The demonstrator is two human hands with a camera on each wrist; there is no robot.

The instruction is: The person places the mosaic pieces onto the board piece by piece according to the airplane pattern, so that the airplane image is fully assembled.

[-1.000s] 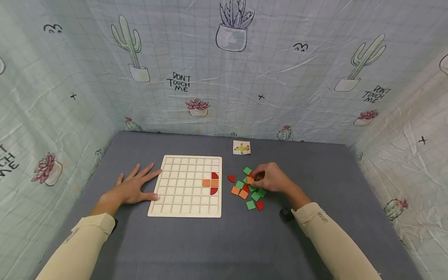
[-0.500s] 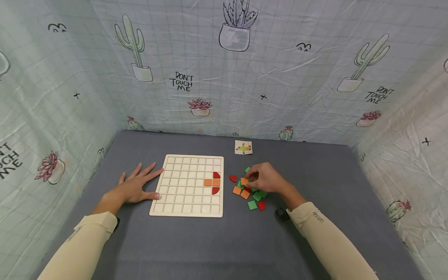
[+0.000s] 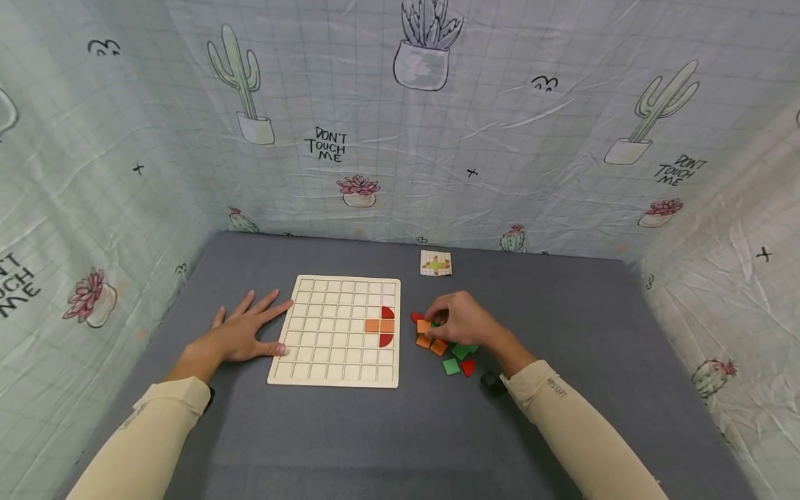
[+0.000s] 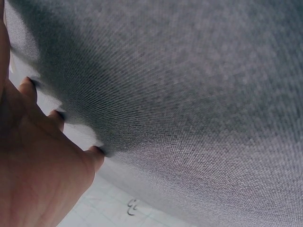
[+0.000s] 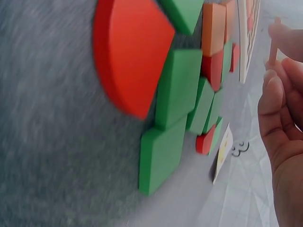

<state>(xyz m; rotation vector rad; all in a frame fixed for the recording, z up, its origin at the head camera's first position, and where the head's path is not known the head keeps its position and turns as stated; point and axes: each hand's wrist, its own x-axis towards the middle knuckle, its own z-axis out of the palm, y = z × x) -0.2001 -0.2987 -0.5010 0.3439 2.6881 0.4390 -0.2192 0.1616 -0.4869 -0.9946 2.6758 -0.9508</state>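
My right hand (image 3: pixel 464 321) pinches an orange square tile (image 3: pixel 423 326) between thumb and fingertips, above the left side of the tile pile. In the right wrist view the tile (image 5: pixel 274 43) shows edge-on, held clear of the pieces below. Beneath lie several green squares (image 5: pixel 179 87), red quarter-circle pieces (image 5: pixel 130 52) and orange squares (image 3: pixel 439 347). My left hand (image 3: pixel 234 338) lies spread on the table, its thumb and index fingertip at the left edge of a pale wooden grid board (image 3: pixel 325 333). On the board's right side sit two orange squares (image 3: pixel 372 326) with red quarter-circles (image 3: pixel 387 340) above and below.
A small pattern card (image 3: pixel 435 263) lies behind the pile, showing a green, orange and red design. The grey cloth-covered table (image 3: pixel 312 444) is enclosed by a cactus-print curtain (image 3: pixel 400 153). A black band device sits at the right wrist (image 3: pixel 492 383).
My right hand has moved left with the orange tile, from over the middle of the pile to its left side, nearer the board. The left hand stays in place.
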